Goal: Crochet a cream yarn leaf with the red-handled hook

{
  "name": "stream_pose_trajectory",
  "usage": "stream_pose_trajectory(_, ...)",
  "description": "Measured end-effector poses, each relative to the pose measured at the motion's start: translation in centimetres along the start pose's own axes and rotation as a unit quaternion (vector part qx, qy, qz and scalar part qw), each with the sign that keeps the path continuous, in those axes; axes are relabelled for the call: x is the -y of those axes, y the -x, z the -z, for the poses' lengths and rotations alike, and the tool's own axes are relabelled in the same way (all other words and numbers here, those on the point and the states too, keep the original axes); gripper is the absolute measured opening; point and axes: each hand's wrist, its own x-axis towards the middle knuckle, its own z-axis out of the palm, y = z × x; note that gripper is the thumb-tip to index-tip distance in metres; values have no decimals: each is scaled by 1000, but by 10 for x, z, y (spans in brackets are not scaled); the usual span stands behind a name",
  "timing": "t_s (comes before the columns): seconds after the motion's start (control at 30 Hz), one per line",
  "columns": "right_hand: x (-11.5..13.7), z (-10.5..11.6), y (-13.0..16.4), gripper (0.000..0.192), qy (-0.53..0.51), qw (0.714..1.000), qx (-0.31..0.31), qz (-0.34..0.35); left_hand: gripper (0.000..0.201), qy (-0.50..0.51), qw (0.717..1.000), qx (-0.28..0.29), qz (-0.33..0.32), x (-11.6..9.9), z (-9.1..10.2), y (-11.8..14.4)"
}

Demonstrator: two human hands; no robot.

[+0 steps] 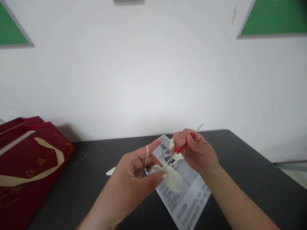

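My left hand [134, 179] pinches a small cream crocheted piece [173, 179] between thumb and fingers, with white yarn [146, 156] looped over the index finger. My right hand [195, 150] grips a crochet hook [182, 147] with a red handle and a thin metal shaft; its tip points into the top edge of the crocheted piece. Both hands hover above a printed instruction sheet [189, 198] lying on the dark table [249, 179].
A dark red gift bag [31, 163] with a cream ribbon handle lies on the table's left side. A small pale scrap [110, 171] lies on the table left of my hands. A white wall rises behind the table.
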Motion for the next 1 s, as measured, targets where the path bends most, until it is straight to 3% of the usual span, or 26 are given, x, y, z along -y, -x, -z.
stream_pose_trajectory(0.13,7,6,-1,20,18,1000,14,16,38,-51,999,7,-1,2,1,2)
stream_pose_trajectory(0.37,18,9,0,18,68,996,43,47,57,-69,997,25,23,2,0,0)
stream_pose_trajectory(0.47,22,9,0,17,94,992,53,61,44,-82,996,36,22,2,-1,-1)
stream_pose_trajectory(0.6,30,9,3,16,144,986,63,64,10,-95,995,14,9,5,-3,-1)
stream_pose_trajectory(0.67,34,9,6,17,175,980,71,69,5,-106,994,9,-1,6,-4,-1)
stream_pose_trajectory(0.87,48,1,17,15,282,948,82,120,5,-136,991,-11,-12,5,-6,-1)
stream_pose_trajectory(1.0,55,-11,28,11,389,901,76,176,7,-147,988,-43,-28,5,-9,-1)
